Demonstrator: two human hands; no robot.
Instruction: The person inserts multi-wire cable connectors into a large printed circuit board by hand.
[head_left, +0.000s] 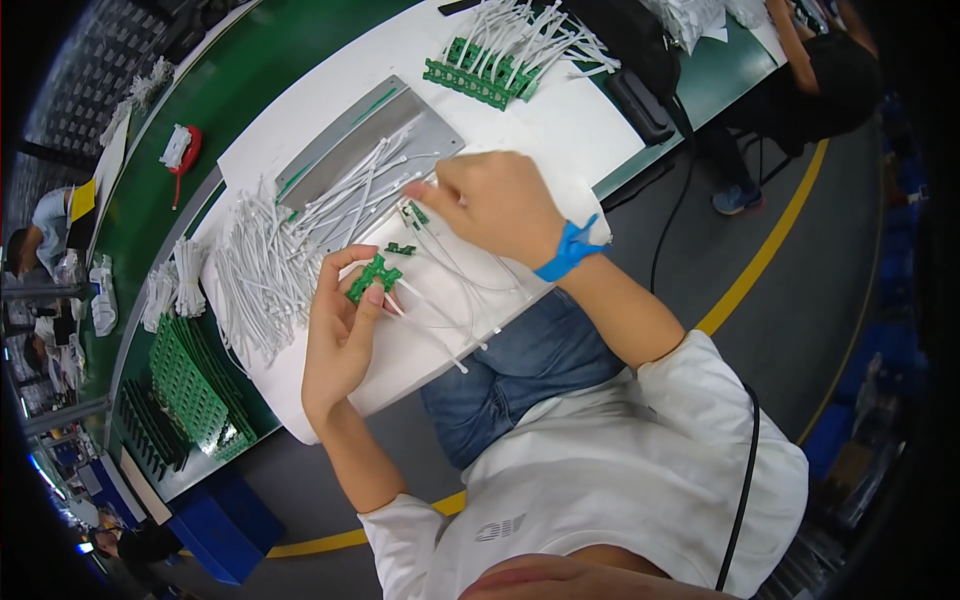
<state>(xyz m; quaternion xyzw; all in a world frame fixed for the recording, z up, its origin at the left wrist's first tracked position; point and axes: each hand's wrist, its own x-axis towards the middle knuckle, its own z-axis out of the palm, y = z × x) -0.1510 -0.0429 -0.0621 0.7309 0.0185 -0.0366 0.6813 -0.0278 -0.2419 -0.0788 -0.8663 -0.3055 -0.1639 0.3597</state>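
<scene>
My left hand (340,335) pinches a small green circuit board (376,278) between thumb and fingers. White cables (430,328) trail from the board's lower side toward the table's near edge. My right hand (505,200), with a blue wrist strap (570,250), is closed just above the near end of a grey metal tray (430,118). Whatever its curled fingers hold, if anything, is hidden. Beneath and beside it lie small green board pieces (400,248) with thin cables. White cables with connector ends (360,190) fill part of the tray.
A big heap of white cables (260,270) spreads left of the tray. Cabled green boards (470,75) stand in a row at the back. Stacked green board panels (195,385) lie at the lower left. A black case (640,105) sits at the right; another person (830,80) is beyond.
</scene>
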